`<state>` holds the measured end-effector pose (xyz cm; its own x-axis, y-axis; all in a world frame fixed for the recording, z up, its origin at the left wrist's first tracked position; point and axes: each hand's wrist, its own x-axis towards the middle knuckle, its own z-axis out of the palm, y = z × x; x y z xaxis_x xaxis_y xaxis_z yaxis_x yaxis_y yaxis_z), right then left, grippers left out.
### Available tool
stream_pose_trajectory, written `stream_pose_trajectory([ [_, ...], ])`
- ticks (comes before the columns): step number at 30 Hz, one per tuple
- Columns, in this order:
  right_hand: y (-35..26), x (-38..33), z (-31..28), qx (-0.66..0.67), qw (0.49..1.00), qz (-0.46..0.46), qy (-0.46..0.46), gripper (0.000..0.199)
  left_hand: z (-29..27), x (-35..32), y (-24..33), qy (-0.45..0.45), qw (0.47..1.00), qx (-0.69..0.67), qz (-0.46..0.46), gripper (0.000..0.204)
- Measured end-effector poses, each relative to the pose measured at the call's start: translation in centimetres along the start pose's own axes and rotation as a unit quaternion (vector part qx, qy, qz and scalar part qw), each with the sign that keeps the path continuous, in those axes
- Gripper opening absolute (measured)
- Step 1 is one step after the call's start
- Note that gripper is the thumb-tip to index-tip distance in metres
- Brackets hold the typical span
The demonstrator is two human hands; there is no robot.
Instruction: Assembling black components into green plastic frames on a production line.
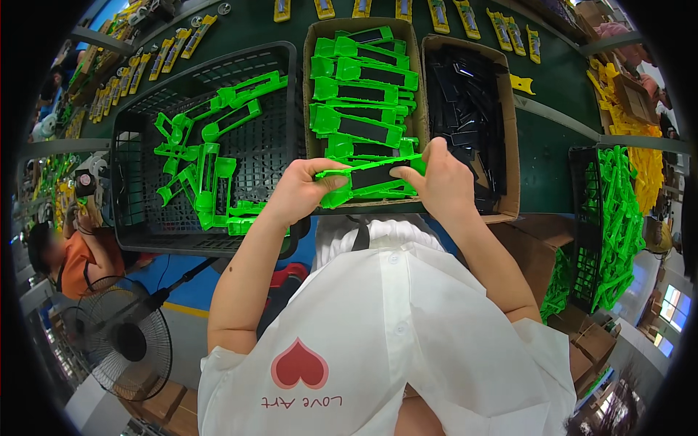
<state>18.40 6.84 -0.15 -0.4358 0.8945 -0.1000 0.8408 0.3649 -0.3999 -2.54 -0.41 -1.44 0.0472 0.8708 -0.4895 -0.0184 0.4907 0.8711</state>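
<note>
Both hands hold one bright green plastic part [367, 182] with a black insert in its middle, level in front of my chest. My left hand [298, 190] grips its left end, thumb on top. My right hand [440, 182] pinches the right end and the black insert. Behind the part stands a cardboard box [311, 94] stacked with finished green parts with black inserts. To its right, a second cardboard box [511, 145] holds loose black inserts [465, 109]. At the left, a black plastic crate [283, 102] holds bare green parts [211, 160].
A green conveyor [552, 80] with yellow parts runs along the back. Another black crate [582, 218] of green parts stands at the right, with cardboard boxes below it. A floor fan [123, 341] and a seated person in orange [69, 254] are at the lower left.
</note>
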Motion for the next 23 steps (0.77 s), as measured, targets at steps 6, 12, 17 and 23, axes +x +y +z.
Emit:
stream_pose_trajectory([
  [6, 1.7, 0.3, 0.0, 0.337, 0.901, 0.177, -0.208, 0.032, 0.9, 0.2, 0.5, -0.019, 0.978, 0.188, 0.084, 0.017],
  [12, 2.2, -0.3, 2.4, 0.224, 0.971, 0.047, -0.066, 0.026, 5.0, 2.0, 1.3, 0.02, 0.809, 0.586, 0.047, 0.039],
  [17, 2.9, -1.0, 3.2, 0.276, 0.959, 0.025, -0.053, 0.046, 6.2, 3.7, 0.5, 0.056, 0.848, 0.494, 0.186, 0.02],
  [23, 4.2, 0.0, 3.2, 0.419, 0.898, 0.036, -0.132, 0.065, 5.4, 6.0, 2.1, 0.063, 0.87, 0.469, 0.139, 0.02],
])
